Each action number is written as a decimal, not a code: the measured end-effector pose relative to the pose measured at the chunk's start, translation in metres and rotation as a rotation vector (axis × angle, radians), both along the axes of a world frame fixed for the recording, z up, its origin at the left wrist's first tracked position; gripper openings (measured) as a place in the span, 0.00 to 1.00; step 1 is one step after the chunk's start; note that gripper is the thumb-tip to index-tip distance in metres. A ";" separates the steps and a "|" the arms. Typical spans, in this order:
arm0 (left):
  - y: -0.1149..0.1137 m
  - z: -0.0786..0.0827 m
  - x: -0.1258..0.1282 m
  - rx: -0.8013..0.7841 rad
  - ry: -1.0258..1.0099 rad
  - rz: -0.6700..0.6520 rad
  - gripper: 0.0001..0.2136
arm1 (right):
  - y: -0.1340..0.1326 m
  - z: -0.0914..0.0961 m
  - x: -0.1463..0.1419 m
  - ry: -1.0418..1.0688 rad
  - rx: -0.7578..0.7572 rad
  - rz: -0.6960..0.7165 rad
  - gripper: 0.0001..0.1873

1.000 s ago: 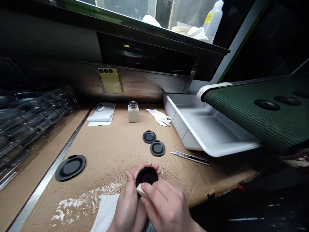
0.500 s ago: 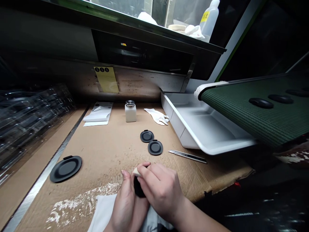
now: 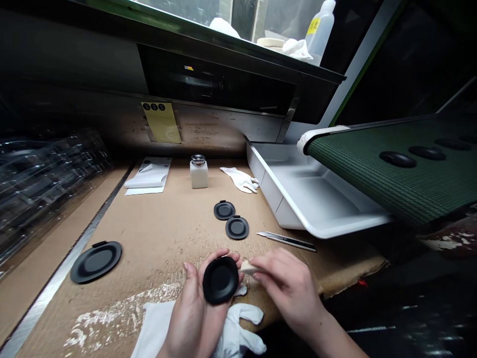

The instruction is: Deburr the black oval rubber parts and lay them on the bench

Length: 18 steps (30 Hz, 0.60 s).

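around the work, a sheet of brown cardboard (image 3: 160, 233) is spread on the bench, with a smear of white powder (image 3: 119, 313) on it. a white cloth (image 3: 154, 330) and a white glove (image 3: 242, 320) are lying under the hands. farther off, two small black discs (image 3: 224, 210) (image 3: 237, 227) are laid side by side, a larger black disc (image 3: 96, 262) is placed at the left, and a utility knife (image 3: 286, 241) is lying beside a white tray (image 3: 316, 199). a second glove (image 3: 240, 179), a white jar with a metal top (image 3: 198, 171) and a paper pad (image 3: 148, 175) are set near the back. black discs (image 3: 397, 159) are carried on a green belt (image 3: 410, 169) above the tray, and clear plastic trays (image 3: 48, 184) are stacked at the left.

a black disc (image 3: 220, 280) is cupped in the left hand (image 3: 194, 308), its fingers curled up around the rim. a small cream pad (image 3: 249, 268) is pinched between the closed fingertips (image 3: 261, 266) of the right hand (image 3: 288, 288), just beside the disc and not touching it.

three black dots are seen on a yellow label (image 3: 161, 122), and a squeeze bottle (image 3: 319, 30) on the shelf also bears a yellow label (image 3: 313, 26), but no writing can be read on either.
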<state>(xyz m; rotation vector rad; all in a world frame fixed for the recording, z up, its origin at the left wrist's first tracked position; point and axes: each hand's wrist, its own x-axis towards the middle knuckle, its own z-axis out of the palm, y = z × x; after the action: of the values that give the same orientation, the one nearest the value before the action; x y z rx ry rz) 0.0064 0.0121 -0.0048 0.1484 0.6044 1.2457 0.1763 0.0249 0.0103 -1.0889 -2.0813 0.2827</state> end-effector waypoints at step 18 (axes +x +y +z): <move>-0.006 0.007 0.010 0.054 0.209 0.059 0.17 | -0.023 -0.009 -0.042 -0.102 0.204 0.021 0.12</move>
<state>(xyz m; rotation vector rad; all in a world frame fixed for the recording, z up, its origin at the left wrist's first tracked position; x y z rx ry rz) 0.0164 0.0062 0.0027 0.3110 0.7598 1.3135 0.1341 0.0014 0.0010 -0.9765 -2.1588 0.0239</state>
